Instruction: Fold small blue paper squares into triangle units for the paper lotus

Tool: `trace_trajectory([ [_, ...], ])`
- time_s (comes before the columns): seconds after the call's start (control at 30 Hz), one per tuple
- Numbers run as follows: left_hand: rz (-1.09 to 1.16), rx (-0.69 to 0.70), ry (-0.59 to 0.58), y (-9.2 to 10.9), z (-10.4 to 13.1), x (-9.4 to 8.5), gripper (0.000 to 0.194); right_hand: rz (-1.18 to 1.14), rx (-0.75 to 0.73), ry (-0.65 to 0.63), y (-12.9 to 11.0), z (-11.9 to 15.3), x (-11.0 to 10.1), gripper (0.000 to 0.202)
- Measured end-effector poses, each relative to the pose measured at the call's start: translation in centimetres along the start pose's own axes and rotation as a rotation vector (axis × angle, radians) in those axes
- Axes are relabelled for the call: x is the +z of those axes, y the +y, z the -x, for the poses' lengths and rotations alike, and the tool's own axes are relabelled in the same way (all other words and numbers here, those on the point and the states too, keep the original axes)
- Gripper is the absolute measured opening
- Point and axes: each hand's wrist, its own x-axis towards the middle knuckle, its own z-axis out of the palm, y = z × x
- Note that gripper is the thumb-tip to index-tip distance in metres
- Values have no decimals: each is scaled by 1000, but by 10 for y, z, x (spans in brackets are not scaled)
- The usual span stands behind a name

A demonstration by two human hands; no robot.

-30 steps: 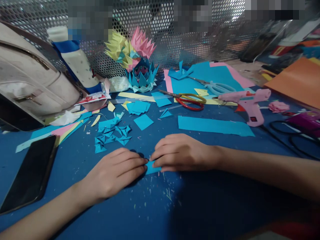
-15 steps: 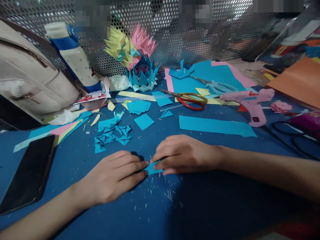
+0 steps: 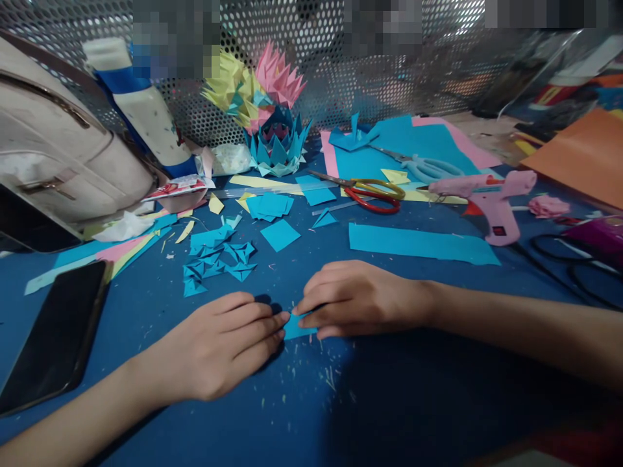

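Low in the middle of the blue tabletop lies a small piece of blue paper [image 3: 300, 327], partly covered by fingers. My left hand [image 3: 221, 340] has its fingers pressed together, with the fingertips holding the paper's left edge. From the other side my right hand [image 3: 360, 298] curls its fingers over the paper's right part and presses it to the table. Just beyond my left hand sit several folded blue paper pieces [image 3: 214, 259]. A flat blue paper square [image 3: 280, 235] and a small stack of blue squares [image 3: 270, 206] lie behind them.
A phone [image 3: 58, 331] lies on the left. Scissors with red and yellow handles [image 3: 374, 196], a blue paper strip [image 3: 423, 243] and a pink glue gun [image 3: 501, 201] with its cord lie beyond my right hand. Folded paper flowers [image 3: 277, 139], a bottle [image 3: 146, 110] and a bag [image 3: 63, 143] stand behind.
My left hand's fingertips have shifted very slightly on the paper. My right hand stays almost where it was, and the paper looks the same.
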Motion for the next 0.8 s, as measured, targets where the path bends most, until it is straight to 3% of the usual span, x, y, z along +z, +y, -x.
trace_trajectory([
  [0.23,-48,12,4,4,-3,-5,29,35,-2,-9,-1,0,0,23],
  [0.53,3,9,147,1,6,6,19,37,-18,11,-1,1,1,23],
  [0.8,-10,16,130,1,7,8,18,53,-40,44,-1,1,2,22],
])
